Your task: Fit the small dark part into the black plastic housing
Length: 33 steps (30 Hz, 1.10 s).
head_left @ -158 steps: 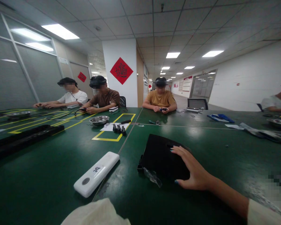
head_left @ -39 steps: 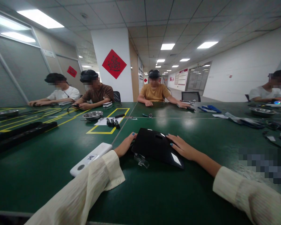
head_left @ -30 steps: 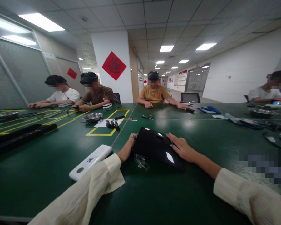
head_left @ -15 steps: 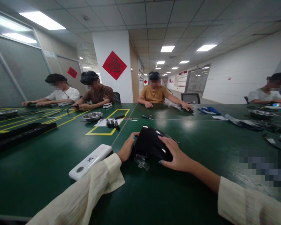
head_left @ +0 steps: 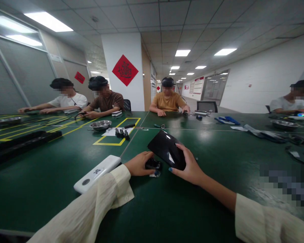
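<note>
My right hand [head_left: 188, 166] grips a glossy black flat panel [head_left: 164, 147] by its near right edge and holds it tilted up off the green table [head_left: 66, 175]. My left hand [head_left: 140, 164] lies just left of it, fingers curled over a small black part [head_left: 153, 164] on the table, with a bit of clear plastic [head_left: 155, 174] under the fingertips. A white power bank [head_left: 97, 172] rests to the left of my left wrist.
A steel bowl [head_left: 100, 125], paper and small black cylinders [head_left: 121, 133] sit in a yellow-taped box farther back. A long black tray [head_left: 22, 141] lies at the left. Three people sit across the table, another at the right with a bowl [head_left: 285, 124] and dark parts.
My right hand has lifted and tipped the black panel up from lying flat. My left hand has slid from the panel's left edge onto the small black part beneath it.
</note>
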### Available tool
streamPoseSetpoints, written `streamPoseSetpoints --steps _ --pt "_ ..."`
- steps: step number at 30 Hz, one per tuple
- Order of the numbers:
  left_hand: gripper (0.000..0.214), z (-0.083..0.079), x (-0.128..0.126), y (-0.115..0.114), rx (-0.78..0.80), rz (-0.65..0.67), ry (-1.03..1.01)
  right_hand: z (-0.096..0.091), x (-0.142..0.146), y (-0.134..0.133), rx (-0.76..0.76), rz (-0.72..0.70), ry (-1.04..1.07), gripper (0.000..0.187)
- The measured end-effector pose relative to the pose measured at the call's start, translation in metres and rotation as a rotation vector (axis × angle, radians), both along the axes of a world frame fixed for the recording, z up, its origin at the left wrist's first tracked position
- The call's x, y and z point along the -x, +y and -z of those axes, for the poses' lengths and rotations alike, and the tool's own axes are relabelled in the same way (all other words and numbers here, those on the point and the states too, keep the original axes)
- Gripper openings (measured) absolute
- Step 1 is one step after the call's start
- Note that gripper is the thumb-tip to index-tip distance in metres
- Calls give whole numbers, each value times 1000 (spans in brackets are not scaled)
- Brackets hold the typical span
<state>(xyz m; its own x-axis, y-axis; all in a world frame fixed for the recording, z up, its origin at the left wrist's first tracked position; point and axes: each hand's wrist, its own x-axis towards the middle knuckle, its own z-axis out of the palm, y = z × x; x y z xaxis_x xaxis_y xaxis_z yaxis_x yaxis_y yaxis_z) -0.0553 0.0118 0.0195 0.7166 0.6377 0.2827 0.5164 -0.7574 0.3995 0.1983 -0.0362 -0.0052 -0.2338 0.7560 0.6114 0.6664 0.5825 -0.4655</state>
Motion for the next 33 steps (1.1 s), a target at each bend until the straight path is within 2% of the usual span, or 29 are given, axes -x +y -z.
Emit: streamPoseSetpoints --steps 5,9,11,13,15,19,21,24,26,29,33 --pt "58 6 3 11 -55 -386 -237 0 4 0 13 136 -58 84" --pt "57 4 12 27 -49 -738 -591 5 7 5 -17 216 -103 88" --pt "54 4 15 33 -23 -803 -784 6 9 7 -15 221 -132 89" --pt "52 6 16 34 -9 -792 -907 7 12 9 10 220 -178 89" --pt "50 7 12 31 -42 -753 -939 8 15 10 50 206 -233 88" --pt "49 8 -2 14 -189 -659 -769 8 21 11 107 132 -277 85" --pt "48 6 -9 4 -244 -585 -643 8 23 11 129 57 -205 76" --pt "44 1 -16 -8 -324 -483 -498 7 24 10 167 -39 37 56" --pt "40 -1 -19 -14 -337 -391 -443 6 25 7 169 -99 170 52" --pt "40 0 -25 -22 -239 -285 -450 4 27 0 134 -247 193 57" --pt "40 3 -36 -27 112 -245 -712 4 29 -5 140 -373 140 66"
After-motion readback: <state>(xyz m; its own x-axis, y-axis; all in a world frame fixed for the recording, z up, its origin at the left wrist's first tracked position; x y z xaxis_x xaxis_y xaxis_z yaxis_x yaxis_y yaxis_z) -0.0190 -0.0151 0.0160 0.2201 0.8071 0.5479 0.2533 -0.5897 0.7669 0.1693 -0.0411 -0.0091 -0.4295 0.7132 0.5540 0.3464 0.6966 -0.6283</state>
